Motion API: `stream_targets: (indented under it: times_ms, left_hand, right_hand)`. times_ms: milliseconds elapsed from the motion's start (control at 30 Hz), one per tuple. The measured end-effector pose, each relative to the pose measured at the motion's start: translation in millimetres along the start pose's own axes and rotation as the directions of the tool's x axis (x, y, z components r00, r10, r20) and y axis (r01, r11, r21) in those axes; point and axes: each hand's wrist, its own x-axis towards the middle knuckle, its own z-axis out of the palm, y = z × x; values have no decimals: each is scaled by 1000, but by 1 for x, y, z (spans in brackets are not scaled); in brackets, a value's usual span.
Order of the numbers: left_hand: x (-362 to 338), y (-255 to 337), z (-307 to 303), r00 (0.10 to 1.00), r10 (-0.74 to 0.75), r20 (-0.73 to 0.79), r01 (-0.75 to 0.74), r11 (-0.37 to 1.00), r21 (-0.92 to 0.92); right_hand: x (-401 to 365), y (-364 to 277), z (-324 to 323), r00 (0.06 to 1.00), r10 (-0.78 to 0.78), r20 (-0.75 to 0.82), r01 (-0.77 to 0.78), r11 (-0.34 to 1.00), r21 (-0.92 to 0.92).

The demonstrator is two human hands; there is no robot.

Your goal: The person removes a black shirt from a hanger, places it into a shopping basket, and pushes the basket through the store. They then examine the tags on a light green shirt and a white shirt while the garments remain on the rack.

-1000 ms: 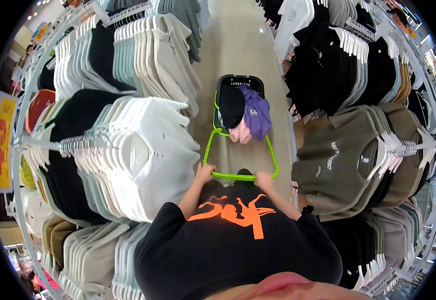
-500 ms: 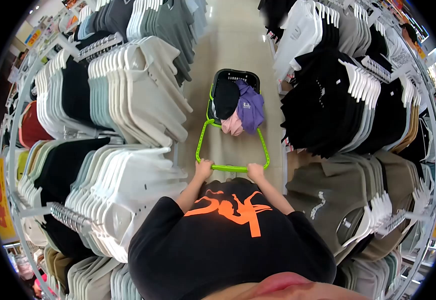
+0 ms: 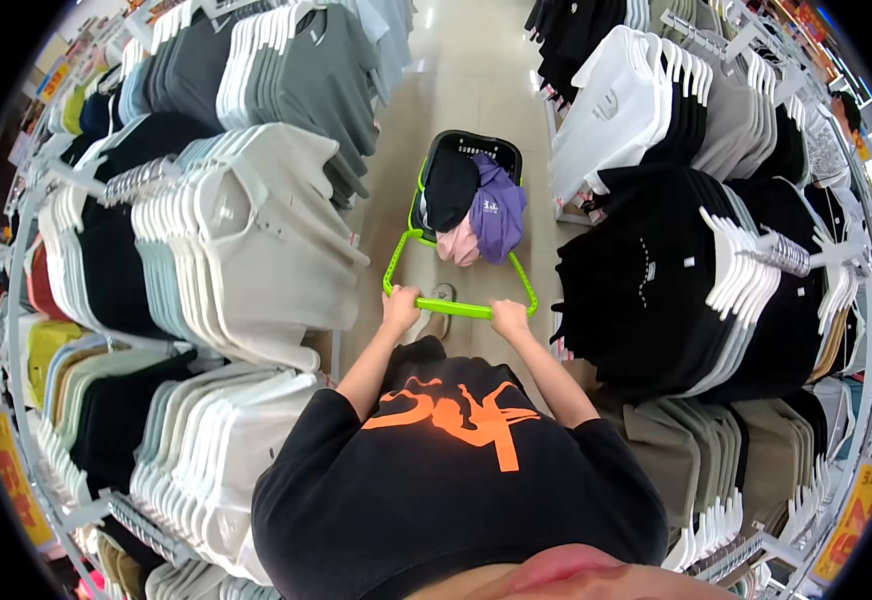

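Note:
Both of my hands grip the bright green handle of a black shopping basket that stands on the floor ahead of me. My left hand is wrapped round the handle's left end, and my right hand round its right end. Folded loosely inside the basket are a black garment, a purple garment with white print and a pink garment. The pink and purple cloth hangs over the near rim. A shoe shows just beyond the handle, between my hands.
Racks of hung shirts line both sides of a narrow aisle. Light shirts hang close on the left, black shirts on the right. The pale tiled floor runs ahead. Orange price signs hang at the rack ends.
The racks have slid back toward me as I walk forward along the aisle. Both hands and the handle sit slightly farther ahead, and a shoe has come into view. The grip is unchanged.

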Motion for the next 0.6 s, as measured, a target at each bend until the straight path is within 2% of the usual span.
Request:
stream_targets:
  times_ms: [133,167,267,367,433,500,600]
  left_hand:
    - [54,3,4,1000,-20,16,20,1000,-21]
    - [66,1,4,998,-10,59,12,999,-32]
    - [110,-3,-1,958,-74,278,51,994,92]
    - [159,10,-31,896,-89,435,11,984,179]
    - [186,12,-31,911,-78,405,-17,974,226]
    - [214,9,-34,934,-62,353,-32,966,255]
    - [264,6,-63,970,16,244,-43,994,103]
  right_hand:
    - [40,21,-13,1000,11,20,-11,1000,10]
    - [47,24,-19,999,23,40,-23,1000,1]
    - [80,35,-25,994,43,103,-43,999,-2]
    - [119,52,-29,988,56,141,-57,998,8]
    - [140,59,-42,986,84,147,-89,996,31]
    - [162,63,-66,993,94,69,-100,991,91]
    - [211,69,-108,996,79,-31,-72,983,171]
